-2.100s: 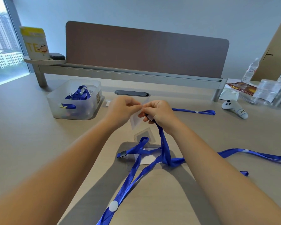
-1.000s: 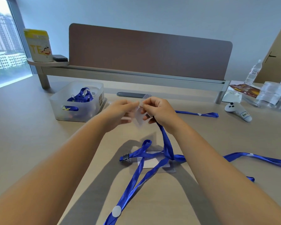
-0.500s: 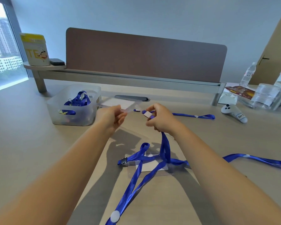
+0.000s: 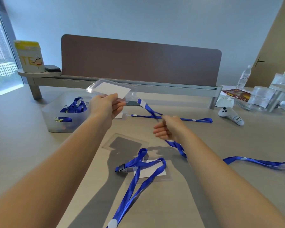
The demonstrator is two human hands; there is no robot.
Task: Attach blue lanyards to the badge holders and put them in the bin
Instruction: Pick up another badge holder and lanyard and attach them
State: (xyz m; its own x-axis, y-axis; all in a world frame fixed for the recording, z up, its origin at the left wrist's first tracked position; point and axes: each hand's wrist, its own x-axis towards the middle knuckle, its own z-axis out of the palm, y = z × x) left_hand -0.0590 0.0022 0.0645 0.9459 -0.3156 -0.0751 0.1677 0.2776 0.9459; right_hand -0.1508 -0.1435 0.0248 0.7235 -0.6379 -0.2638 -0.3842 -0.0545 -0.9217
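Badge holder [image 4: 109, 91] clear w/ white card, blue lanyard [image 4: 149, 109] clipped on

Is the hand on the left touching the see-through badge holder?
Touching. The head view shows the left hand raised above the table, its thumb and fingers pinching the near edge of the clear badge holder, with no gap between them.

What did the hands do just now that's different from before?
The hands came apart. The left hand lifted the badge holder up and toward the bin. The right hand slid back along the blue lanyard, now clipped to the holder and pulled straight. The other holder and lanyards on the table stayed put.
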